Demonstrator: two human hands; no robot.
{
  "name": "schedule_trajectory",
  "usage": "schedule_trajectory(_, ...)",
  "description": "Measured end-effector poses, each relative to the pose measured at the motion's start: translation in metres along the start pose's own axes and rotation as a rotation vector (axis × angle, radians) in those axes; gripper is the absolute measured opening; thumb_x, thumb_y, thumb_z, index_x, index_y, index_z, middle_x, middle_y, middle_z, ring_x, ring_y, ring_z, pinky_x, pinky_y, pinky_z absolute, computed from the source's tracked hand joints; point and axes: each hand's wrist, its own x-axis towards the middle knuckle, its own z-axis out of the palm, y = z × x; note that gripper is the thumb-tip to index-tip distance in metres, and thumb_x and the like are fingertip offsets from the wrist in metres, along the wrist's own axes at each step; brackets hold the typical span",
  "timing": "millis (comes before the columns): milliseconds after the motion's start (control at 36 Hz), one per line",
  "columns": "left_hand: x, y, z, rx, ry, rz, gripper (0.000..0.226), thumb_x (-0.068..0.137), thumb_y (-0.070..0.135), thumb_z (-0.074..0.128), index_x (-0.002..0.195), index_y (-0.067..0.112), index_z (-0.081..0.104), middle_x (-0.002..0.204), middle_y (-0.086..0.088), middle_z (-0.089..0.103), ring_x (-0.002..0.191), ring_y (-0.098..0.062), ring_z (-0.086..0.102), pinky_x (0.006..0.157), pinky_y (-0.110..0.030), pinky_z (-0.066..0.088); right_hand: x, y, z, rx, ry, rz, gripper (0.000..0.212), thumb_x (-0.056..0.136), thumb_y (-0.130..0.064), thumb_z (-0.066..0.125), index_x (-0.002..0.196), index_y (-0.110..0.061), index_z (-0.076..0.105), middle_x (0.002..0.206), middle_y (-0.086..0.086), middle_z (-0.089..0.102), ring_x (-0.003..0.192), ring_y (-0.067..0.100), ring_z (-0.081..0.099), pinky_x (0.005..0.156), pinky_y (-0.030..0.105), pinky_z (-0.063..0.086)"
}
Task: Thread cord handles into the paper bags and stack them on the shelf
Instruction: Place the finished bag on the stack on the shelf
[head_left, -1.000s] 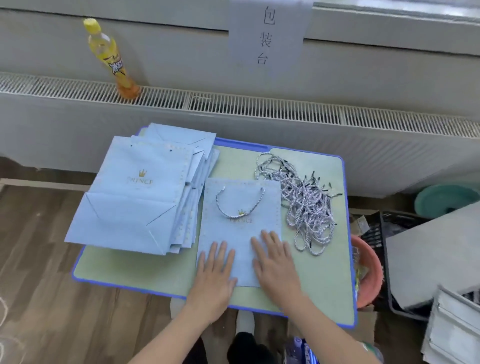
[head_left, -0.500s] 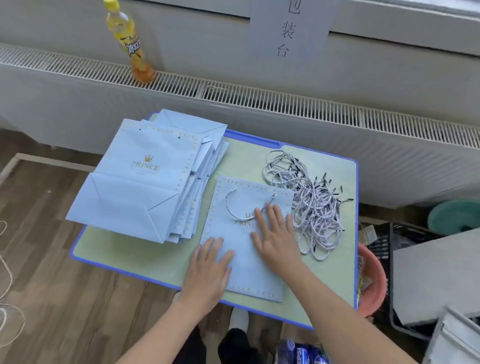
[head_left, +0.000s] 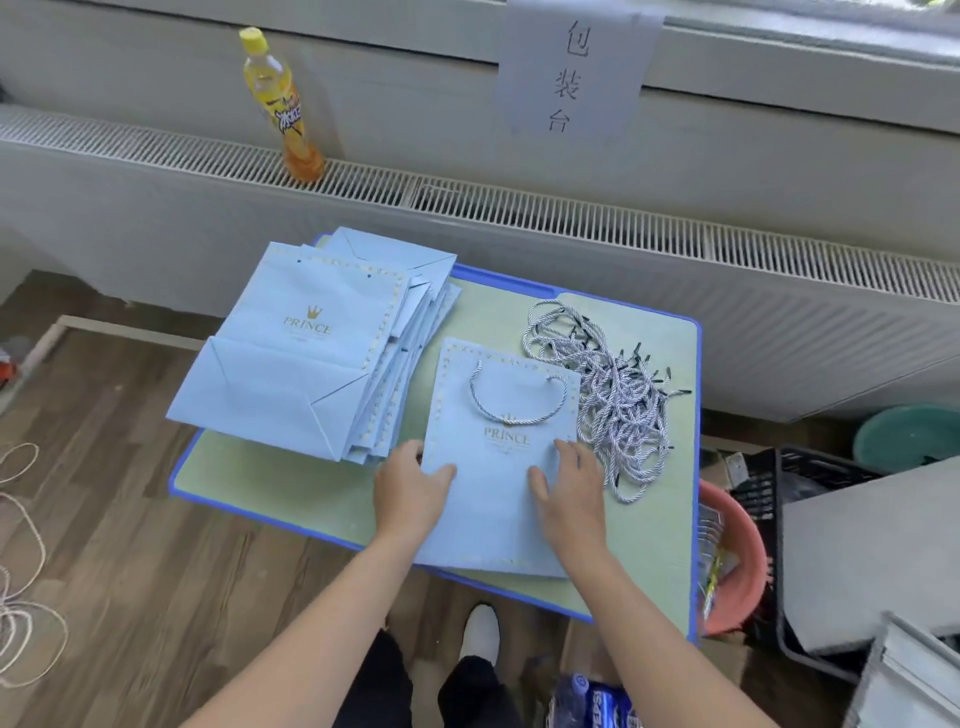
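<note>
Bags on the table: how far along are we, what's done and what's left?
Done: the front bag shows one cord handle threaded on its upper face. In hand: the left hand takes its left edge, thumb on top, and the right hand rests on it. Left: the stack of bags whose top bag has empty holes, and a pile of loose cords. No shelf stack is in view.

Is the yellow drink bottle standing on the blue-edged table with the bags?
No, the bottle stands on the radiator grille behind the table.
</note>
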Motion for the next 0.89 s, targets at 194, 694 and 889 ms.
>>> schedule_trajectory(194,-0.028,0.031,-0.036,-0.283,-0.054,0.195,0.02,0.092,0.005,0.062,0.091,0.024,0.055,0.09,0.009,0.062,0.086,-0.008,0.056,0.069,-0.01,0.04,-0.001,-0.028,-0.033,0.212,0.051,-0.015,0.045,0.092,-0.02,0.063,0.133,-0.006,0.05,0.128,0.012,0.049,0.123,0.026,0.042,0.105,0.029,0.028)
schedule_trajectory(694,0.03,-0.048,-0.302,-0.6,0.427,0.095,0.018,0.09,0.007,0.065,0.094,0.024,0.062,0.091,0.006,0.071,0.079,-0.012,0.066,0.065,-0.023,0.05,0.023,-0.354,0.029,0.389,-0.172,-0.505,0.058,0.095,-0.034,0.059,0.147,-0.029,0.034,0.137,-0.001,0.043,0.126,0.012,0.043,0.09,0.02,0.031)
schedule_trajectory(889,0.061,-0.145,-0.435,-0.583,0.582,-0.012,0.028,0.073,0.014,0.073,0.089,0.027,0.053,0.088,0.005,0.064,0.081,-0.02,0.062,0.065,-0.025,0.051,-0.014,-0.514,0.132,0.284,-0.267,-0.746,0.061,0.094,-0.03,0.061,0.148,-0.023,0.033,0.132,0.001,0.043,0.112,0.014,0.048,0.078,0.021,0.033)
